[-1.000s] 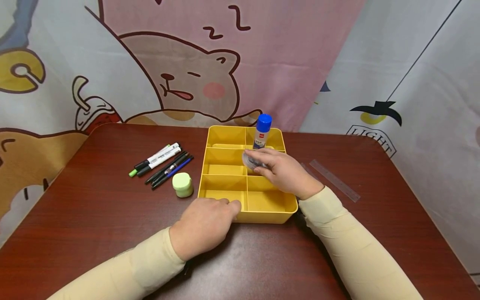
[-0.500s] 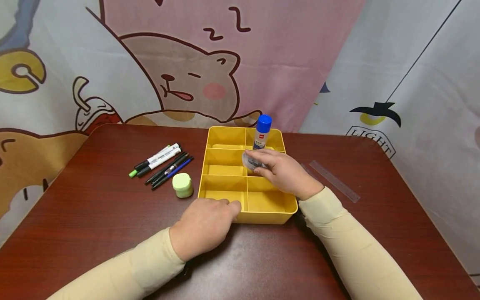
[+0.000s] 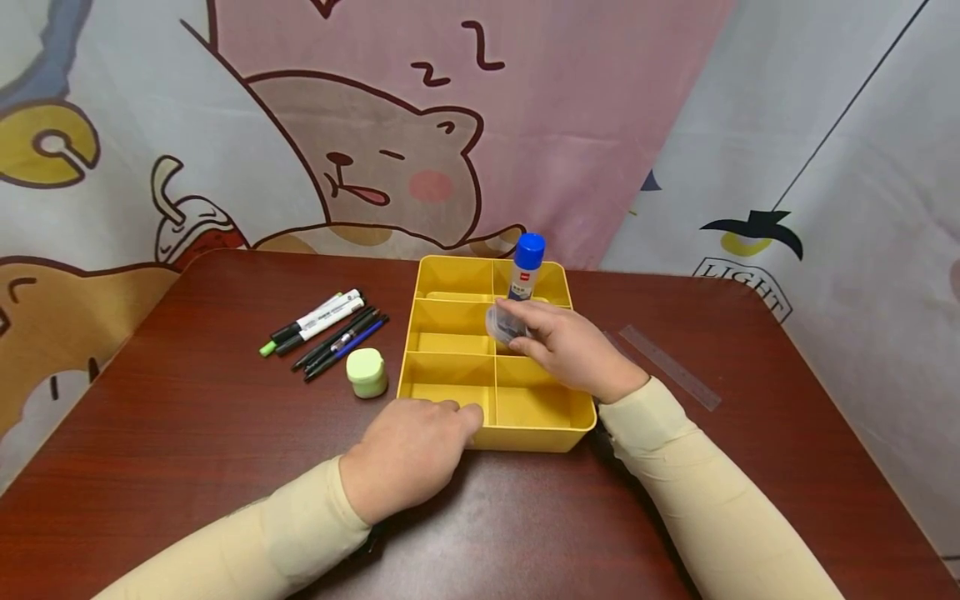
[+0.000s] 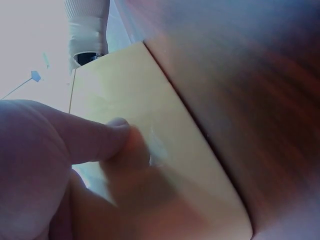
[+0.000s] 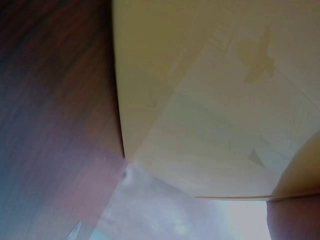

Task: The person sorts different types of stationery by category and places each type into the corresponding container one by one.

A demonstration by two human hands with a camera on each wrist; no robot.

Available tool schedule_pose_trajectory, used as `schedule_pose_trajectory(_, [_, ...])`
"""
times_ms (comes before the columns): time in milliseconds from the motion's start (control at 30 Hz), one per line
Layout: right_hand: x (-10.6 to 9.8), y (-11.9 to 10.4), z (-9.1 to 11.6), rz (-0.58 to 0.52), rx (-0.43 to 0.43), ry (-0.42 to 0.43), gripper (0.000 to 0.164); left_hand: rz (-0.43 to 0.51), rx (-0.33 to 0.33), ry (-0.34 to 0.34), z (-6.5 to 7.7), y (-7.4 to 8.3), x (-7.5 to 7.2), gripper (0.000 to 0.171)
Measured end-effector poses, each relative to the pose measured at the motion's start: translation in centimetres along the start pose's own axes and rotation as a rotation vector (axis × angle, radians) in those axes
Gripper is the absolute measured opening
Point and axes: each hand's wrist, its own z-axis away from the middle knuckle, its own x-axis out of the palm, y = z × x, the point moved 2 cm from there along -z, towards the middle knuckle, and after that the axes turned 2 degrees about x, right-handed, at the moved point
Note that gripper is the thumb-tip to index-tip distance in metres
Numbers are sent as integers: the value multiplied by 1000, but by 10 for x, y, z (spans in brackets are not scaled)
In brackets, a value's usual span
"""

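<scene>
A yellow divided storage box (image 3: 532,438) stands on the table. My left hand (image 3: 412,454) grips its front wall; in the left wrist view the thumb (image 4: 95,140) presses the wall's outside. Over the middle right compartment, my right hand (image 3: 581,346) holds a small clear round container (image 3: 501,325) between thumb and fingers. Something dark shows inside the container, too covered to identify. A glue stick (image 3: 523,271) with a blue cap stands upright in the back right compartment. The right wrist view mostly shows the box's outer side (image 5: 165,100).
Left of the box lie markers (image 3: 322,321) and several pens (image 3: 345,343). A pale green lidded pot (image 3: 367,372) stands close to the box's left side. To the right lies a clear ruler (image 3: 671,367), with another clear piece partly behind my right hand. A patterned cloth (image 3: 585,125) hangs behind the table.
The head view has shifted slightly, so the scene sits a little lower. Both hands keep their places on the box and the clear container.
</scene>
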Motion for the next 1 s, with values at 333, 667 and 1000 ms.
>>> schedule_pose_trajectory(333, [-5,3,1,-80,44,37,46,11,-8,4,0,0,2,16])
schedule_pose_trajectory(667, [-34,2,14,-121,199,118,34,6,-6,-4,0,0,1,17])
schedule_pose_trajectory(1000, [-79,36,45,168,514,105,30,1,-5,11,0,0,0,18])
